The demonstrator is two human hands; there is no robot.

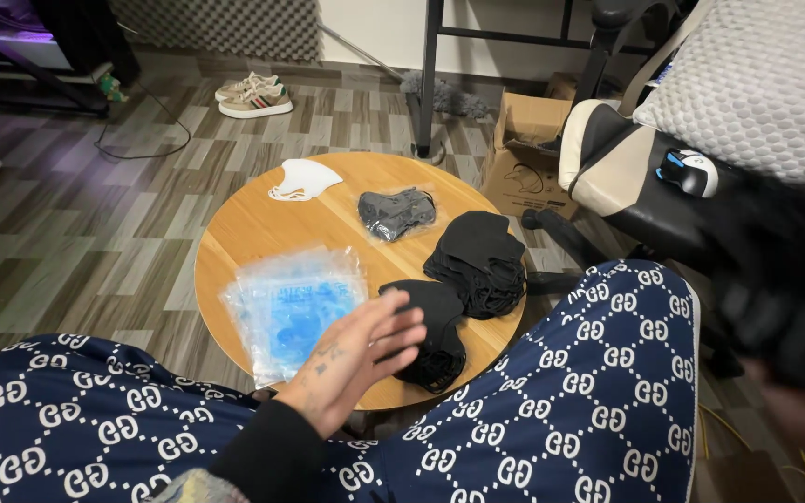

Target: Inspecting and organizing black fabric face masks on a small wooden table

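Your left hand point(361, 359), fingers spread and holding nothing, rests on the black mask stack point(435, 335) at the round table's point(244, 228) near edge; pinch only the top mask. Right hand unseen.

Black face masks point(435, 331): small stack, flat, near front edge of round wood table point(244, 228), partly under left hand's fingers point(393, 335). Bigger loose pile of black masks point(479, 261) just behind/right, approx. touching it; hard to tell.

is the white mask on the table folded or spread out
Folded. The white mask lies flat in half on the round table, with one curved edge and its ear loops together at one side.
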